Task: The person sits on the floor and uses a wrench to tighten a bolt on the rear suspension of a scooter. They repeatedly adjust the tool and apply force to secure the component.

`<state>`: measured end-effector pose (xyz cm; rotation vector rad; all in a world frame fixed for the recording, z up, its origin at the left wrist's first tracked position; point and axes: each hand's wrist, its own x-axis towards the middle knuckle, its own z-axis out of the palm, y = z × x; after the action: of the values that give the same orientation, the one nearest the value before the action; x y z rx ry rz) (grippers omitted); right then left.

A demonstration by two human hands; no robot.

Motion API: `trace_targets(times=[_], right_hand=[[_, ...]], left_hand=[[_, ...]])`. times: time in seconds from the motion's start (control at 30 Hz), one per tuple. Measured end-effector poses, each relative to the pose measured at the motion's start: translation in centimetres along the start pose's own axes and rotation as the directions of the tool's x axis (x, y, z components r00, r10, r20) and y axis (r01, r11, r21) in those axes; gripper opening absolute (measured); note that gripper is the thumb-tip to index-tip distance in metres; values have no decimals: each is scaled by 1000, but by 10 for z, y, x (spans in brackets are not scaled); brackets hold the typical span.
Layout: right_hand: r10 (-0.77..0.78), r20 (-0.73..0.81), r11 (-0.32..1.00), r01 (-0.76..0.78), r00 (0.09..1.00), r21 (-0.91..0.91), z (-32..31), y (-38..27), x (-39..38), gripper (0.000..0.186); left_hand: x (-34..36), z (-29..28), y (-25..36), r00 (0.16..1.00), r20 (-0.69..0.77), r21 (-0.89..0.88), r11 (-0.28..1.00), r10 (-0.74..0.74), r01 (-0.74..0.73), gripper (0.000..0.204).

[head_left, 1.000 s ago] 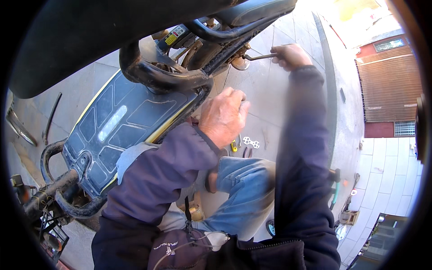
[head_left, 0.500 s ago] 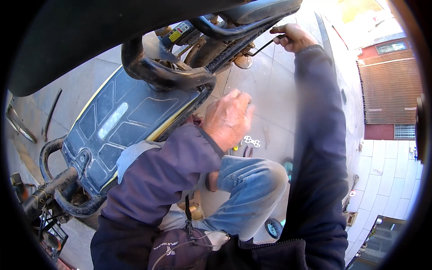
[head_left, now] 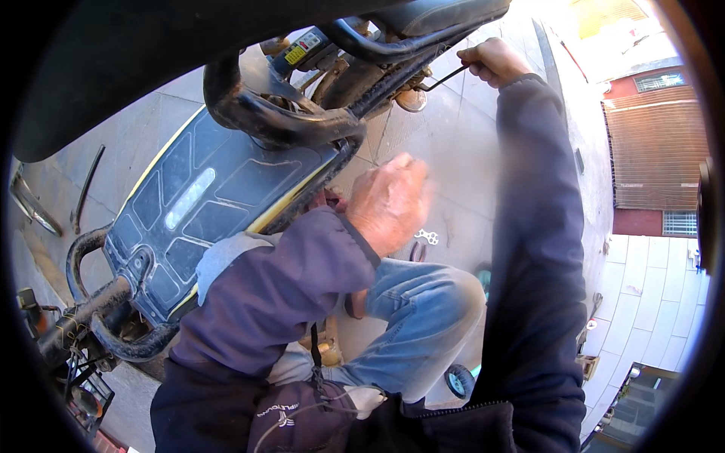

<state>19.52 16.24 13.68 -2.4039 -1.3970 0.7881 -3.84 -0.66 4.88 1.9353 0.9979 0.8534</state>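
My right hand [head_left: 495,62] is closed around the outer end of a thin dark rod with a bent tip [head_left: 447,78]. The rod's bent end reaches the underside of a scooter-like vehicle, beside a small round metal part [head_left: 411,100]. My left hand [head_left: 389,204] is above the paving near the footboard [head_left: 219,181]. Its fingers are curled and slightly blurred, and whatever they may hold is hidden. The footboard is dark, with a yellow edge. A thick black tubular bar [head_left: 287,124] curves above it.
A flat silver multi-hole wrench [head_left: 427,237] lies on the paving beyond my bent knee [head_left: 445,294]. A turquoise-and-black wheel [head_left: 458,382] is beside my leg. A dark curved strip [head_left: 87,185] lies at left. Handlebar parts [head_left: 83,317] stick out at lower left.
My right hand's fingers have drawn in around the rod, where the index finger was stretched out before. My left hand has shifted slightly to the right, still curled.
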Motion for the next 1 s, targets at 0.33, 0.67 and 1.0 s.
trace_targets(times=[0.33,0.67,1.0], right_hand=[[-17,-68,995,10,998,-96,-12,16,15,27],[21,-5,969,-19,1000,247,-12,54,-18,18],[69,8,995,-69,998,79,-33,85,8,20]], left_hand=[[7,-4,-7,999,-43,-4,1000,5,-5,13],[7,-3,-7,998,-61,-22,1000,5,-6,15],[4,-6,-8,999,-18,28,999,-30,31,16]])
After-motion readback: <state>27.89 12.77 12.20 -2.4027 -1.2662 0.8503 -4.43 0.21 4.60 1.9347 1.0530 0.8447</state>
